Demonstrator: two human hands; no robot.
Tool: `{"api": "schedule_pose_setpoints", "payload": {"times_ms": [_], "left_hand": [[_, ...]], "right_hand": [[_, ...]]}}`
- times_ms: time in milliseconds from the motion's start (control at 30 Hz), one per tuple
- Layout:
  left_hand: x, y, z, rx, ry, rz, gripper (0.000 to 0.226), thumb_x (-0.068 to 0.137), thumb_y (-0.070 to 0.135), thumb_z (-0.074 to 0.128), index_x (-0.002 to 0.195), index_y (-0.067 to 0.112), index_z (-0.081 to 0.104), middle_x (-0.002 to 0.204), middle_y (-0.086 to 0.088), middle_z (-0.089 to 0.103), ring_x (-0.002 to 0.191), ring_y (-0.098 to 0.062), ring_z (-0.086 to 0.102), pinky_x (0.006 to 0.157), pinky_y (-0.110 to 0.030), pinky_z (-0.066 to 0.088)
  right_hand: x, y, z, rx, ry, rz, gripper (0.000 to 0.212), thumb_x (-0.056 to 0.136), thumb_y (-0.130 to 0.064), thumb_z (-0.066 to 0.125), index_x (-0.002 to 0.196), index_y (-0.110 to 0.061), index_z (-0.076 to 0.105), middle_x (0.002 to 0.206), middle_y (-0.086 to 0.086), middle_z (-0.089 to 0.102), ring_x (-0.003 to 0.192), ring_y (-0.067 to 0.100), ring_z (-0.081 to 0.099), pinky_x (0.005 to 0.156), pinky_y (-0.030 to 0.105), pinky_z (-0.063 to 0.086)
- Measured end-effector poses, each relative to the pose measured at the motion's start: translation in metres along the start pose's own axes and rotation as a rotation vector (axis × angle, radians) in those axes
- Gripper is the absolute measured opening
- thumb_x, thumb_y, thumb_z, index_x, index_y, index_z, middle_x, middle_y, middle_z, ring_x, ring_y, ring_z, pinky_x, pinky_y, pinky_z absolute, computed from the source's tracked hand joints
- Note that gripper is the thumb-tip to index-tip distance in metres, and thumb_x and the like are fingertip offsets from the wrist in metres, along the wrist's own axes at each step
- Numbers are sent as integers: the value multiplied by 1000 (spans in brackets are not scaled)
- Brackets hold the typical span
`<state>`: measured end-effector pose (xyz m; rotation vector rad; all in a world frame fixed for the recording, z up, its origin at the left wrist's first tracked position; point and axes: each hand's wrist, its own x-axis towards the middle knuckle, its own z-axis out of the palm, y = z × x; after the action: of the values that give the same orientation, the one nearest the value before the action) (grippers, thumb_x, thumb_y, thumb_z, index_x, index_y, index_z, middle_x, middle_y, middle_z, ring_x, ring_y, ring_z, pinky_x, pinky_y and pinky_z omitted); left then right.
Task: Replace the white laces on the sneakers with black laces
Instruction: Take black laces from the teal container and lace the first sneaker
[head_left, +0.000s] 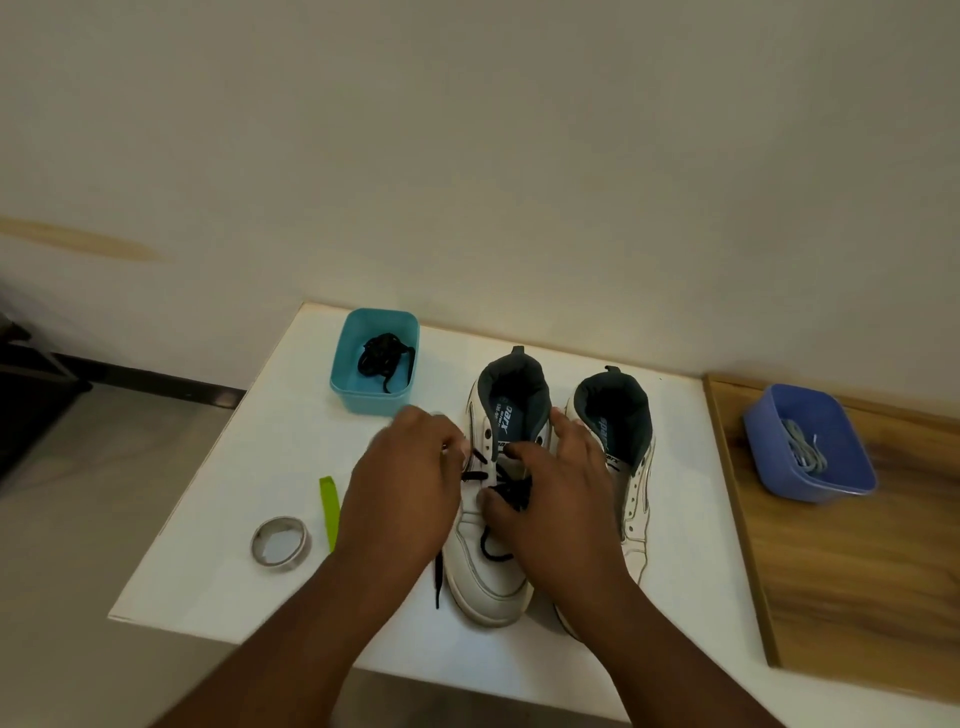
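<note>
The left hand (410, 478) pinches the black lace (475, 460) at the outer eyelets of the near sneaker (488, 571), its grip narrow around the cord. The right hand (545, 499) lies over the tongue with its thumb on the crossed lace; whether its fingers hold the lace I cannot tell. The lace looks soft, light and limp, so it is best held close to its stiff tip, where it can be steered through an eyelet. One loose end trails off the toe at 7 o'clock onto the counter (208, 587). The second sneaker (636, 499), unlaced, stands just beside at 3 o'clock. A teal tub (345, 364) at 11 o'clock holds the spare black lace (382, 353); a blue tub (852, 462) at 3 o'clock holds the white laces (805, 452).
</note>
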<state>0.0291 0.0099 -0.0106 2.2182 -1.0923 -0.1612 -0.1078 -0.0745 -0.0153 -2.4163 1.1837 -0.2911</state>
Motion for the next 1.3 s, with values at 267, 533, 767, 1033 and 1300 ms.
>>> {"api": "schedule_pose_setpoints", "payload": {"times_ms": [267,533,767,1033,1300], "left_hand": [[16,13,-28,-1036,520,-589,19,106,23,38,92,24,52,82,7,65,62,-6,48,59,-26,40],[-2,-3,4,-38,-158,-71,25,91,55,62,111,40,70,91,17,64,83,-3,60,72,-23,44],[0,-1,4,105,-61,-49,18,100,38,53,101,27,67,99,2,50,88,-12,49,70,-26,39],[1,5,-6,-108,191,-154,22,105,30,36,95,16,49,84,-1,55,71,-14,55,61,-28,41],[9,8,-13,-514,291,-427,20,108,26,38,98,13,50,78,3,54,69,-8,53,64,-33,46]], "right_hand": [[-1,-4,-3,-20,-38,16,50,87,-53,66,134,-37,59,168,-2,15,155,24,7,124,42,13],[0,-4,0,-24,-33,1,41,87,-49,66,125,-34,63,168,1,17,155,26,7,123,45,13],[-1,3,2,-20,6,-20,36,91,-58,61,116,-34,68,167,0,20,154,24,11,122,44,17],[2,11,5,-7,78,-14,23,102,-36,53,105,-28,75,160,5,37,152,25,21,122,42,20],[2,13,9,16,125,-7,35,106,-39,41,101,-23,72,155,7,44,150,26,27,123,44,25]]}}
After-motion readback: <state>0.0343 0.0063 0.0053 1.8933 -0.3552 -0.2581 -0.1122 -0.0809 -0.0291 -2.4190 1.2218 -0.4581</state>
